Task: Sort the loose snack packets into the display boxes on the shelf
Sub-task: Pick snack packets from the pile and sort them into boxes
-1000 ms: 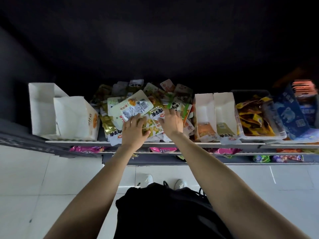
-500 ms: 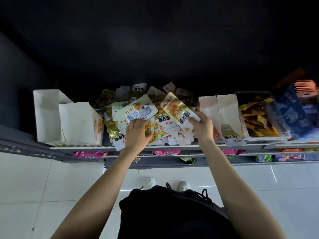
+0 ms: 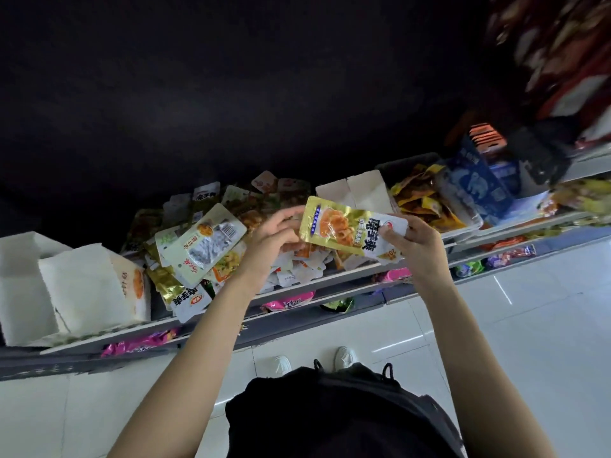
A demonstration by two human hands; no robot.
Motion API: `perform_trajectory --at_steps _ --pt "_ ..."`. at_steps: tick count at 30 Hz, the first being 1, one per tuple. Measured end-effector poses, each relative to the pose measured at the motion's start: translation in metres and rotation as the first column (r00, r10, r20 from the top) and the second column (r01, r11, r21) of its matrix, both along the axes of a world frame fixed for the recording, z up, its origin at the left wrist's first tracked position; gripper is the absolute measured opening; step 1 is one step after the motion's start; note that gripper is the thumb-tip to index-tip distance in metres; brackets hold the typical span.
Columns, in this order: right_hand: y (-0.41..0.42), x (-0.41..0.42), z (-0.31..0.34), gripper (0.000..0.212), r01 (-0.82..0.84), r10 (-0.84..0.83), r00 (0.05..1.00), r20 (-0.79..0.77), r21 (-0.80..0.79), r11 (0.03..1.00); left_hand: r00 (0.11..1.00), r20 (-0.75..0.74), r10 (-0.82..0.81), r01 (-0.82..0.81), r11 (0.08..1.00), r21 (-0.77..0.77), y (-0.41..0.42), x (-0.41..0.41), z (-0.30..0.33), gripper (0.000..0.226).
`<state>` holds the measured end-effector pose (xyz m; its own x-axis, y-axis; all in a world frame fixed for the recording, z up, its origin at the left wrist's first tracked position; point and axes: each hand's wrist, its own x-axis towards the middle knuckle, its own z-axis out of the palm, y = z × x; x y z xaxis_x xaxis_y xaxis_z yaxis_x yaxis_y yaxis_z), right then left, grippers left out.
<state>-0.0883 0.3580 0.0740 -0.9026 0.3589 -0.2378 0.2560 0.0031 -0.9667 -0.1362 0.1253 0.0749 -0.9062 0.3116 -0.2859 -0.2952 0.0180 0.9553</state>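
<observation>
1. The right hand (image 3: 415,249) pinches the white end of a gold snack packet (image 3: 350,231), thumb on its printed face, fingers curled behind it.
2. The left hand (image 3: 269,241) is half open with fingers loosely spread, fingertips at the packet's gold end; whether they touch it cannot be told.
3. The packet is held flat above the shelf edge (image 3: 297,287), glossy gold with a food picture and a white band of large dark lettering.
4. Below and left of the left hand lies a pile of loose packets (image 3: 205,249).
5. Just beyond the hands stand two white display boxes (image 3: 358,190), contents hidden; right of the right hand, a tray (image 3: 426,206) holds yellow packets.
6. Far left of the left hand stand two more white boxes (image 3: 82,285), their contents hidden too.
</observation>
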Motion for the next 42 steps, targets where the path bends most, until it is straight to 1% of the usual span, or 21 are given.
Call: perform_trajectory --at_steps 2,3,5,7,8,10,11,13,15,20,23,26,27,29,30,32,33,35,37,39,42 --pt "0.018 0.008 0.001 0.008 0.181 -0.168 0.980 -0.102 0.132 0.975 0.996 -0.073 -0.052 0.042 0.991 -0.131 0.029 -0.011 0.000 0.029" --pt "0.028 0.012 0.001 0.004 0.291 -0.258 0.950 -0.176 0.205 0.934 0.986 -0.148 -0.078 0.048 0.978 -0.201 0.046 -0.018 -0.003 0.027" --pt "0.048 0.018 -0.003 0.004 0.427 -0.328 0.887 -0.325 0.310 0.850 0.950 -0.279 -0.138 0.044 0.947 -0.319 0.080 -0.032 -0.013 0.030" --pt "0.058 0.021 -0.008 0.005 0.444 -0.264 0.870 -0.417 0.429 0.787 0.892 -0.375 -0.253 0.056 0.884 -0.464 0.108 -0.040 -0.026 0.041" --pt "0.060 0.021 -0.012 0.005 0.433 -0.194 0.874 -0.446 0.533 0.727 0.835 -0.431 -0.342 0.060 0.836 -0.546 0.119 -0.041 -0.031 0.048" --pt "0.058 0.015 -0.021 0.007 0.379 0.021 0.882 -0.471 0.735 0.562 0.693 -0.530 -0.489 0.030 0.754 -0.656 0.133 -0.042 -0.044 0.053" --pt "0.056 0.010 -0.026 0.008 0.354 0.148 0.871 -0.469 0.806 0.474 0.642 -0.564 -0.519 -0.001 0.735 -0.678 0.137 -0.042 -0.049 0.048" --pt "0.054 -0.002 -0.039 0.010 0.295 0.361 0.838 -0.408 0.897 0.329 0.601 -0.594 -0.535 -0.070 0.705 -0.705 0.140 -0.043 -0.058 0.029" --pt "0.054 -0.014 -0.054 0.012 0.189 0.463 0.841 -0.281 0.953 0.236 0.600 -0.565 -0.566 -0.107 0.643 -0.758 0.141 -0.044 -0.067 0.019" --pt "0.057 -0.028 -0.075 0.034 -0.138 0.565 0.822 0.071 0.987 0.077 0.568 -0.377 -0.731 -0.073 0.412 -0.908 0.140 -0.043 -0.080 0.024" --pt "0.057 -0.026 -0.064 0.043 -0.234 0.559 0.808 0.185 0.972 0.017 0.556 -0.311 -0.770 -0.014 0.366 -0.931 0.143 -0.039 -0.077 0.028" --pt "0.057 -0.024 -0.058 0.049 -0.399 0.528 0.739 0.418 0.904 -0.156 0.536 -0.243 -0.808 0.096 0.345 -0.934 0.132 -0.031 -0.072 0.046" --pt "0.058 -0.024 -0.058 0.050 -0.441 0.511 0.725 0.462 0.881 -0.171 0.542 -0.264 -0.798 0.112 0.380 -0.918 0.124 -0.027 -0.070 0.050" --pt "0.058 -0.022 -0.055 0.051 -0.489 0.475 0.731 0.489 0.862 -0.135 0.588 -0.387 -0.710 0.071 0.521 -0.850 0.099 -0.017 -0.065 0.047" --pt "0.056 -0.022 -0.052 0.052 -0.496 0.463 0.748 0.476 0.864 -0.086 0.619 -0.466 -0.632 0.005 0.597 -0.802 0.084 -0.012 -0.064 0.043" --pt "0.044 -0.020 -0.042 0.048 -0.398 0.486 0.817 0.310 0.913 0.087 0.646 -0.625 -0.438 -0.209 0.686 -0.697 0.045 0.000 -0.064 0.033" --pt "0.032 -0.020 -0.037 0.045 -0.320 0.502 0.844 0.190 0.929 0.186 0.645 -0.677 -0.355 -0.317 0.681 -0.660 0.023 0.006 -0.066 0.029" --pt "-0.005 -0.022 -0.028 0.038 -0.244 0.550 0.835 0.015 0.906 0.347 0.669 -0.703 -0.243 -0.471 0.593 -0.653 -0.025 0.014 -0.076 0.023" --pt "-0.051 -0.026 -0.032 0.032 -0.300 0.611 0.791 -0.023 0.856 0.421 0.739 -0.649 -0.181 -0.523 0.454 -0.722 -0.068 0.015 -0.088 0.026" --pt "-0.094 -0.035 -0.050 0.035 -0.413 0.663 0.746 0.057 0.821 0.394 0.810 -0.567 -0.149 -0.496 0.343 -0.798 -0.103 0.010 -0.099 0.038" --pt "-0.141 -0.048 -0.083 0.048 -0.619 0.686 0.640 0.347 0.762 0.192 0.901 -0.393 -0.185 -0.330 0.295 -0.897 -0.132 -0.004 -0.109 0.060"
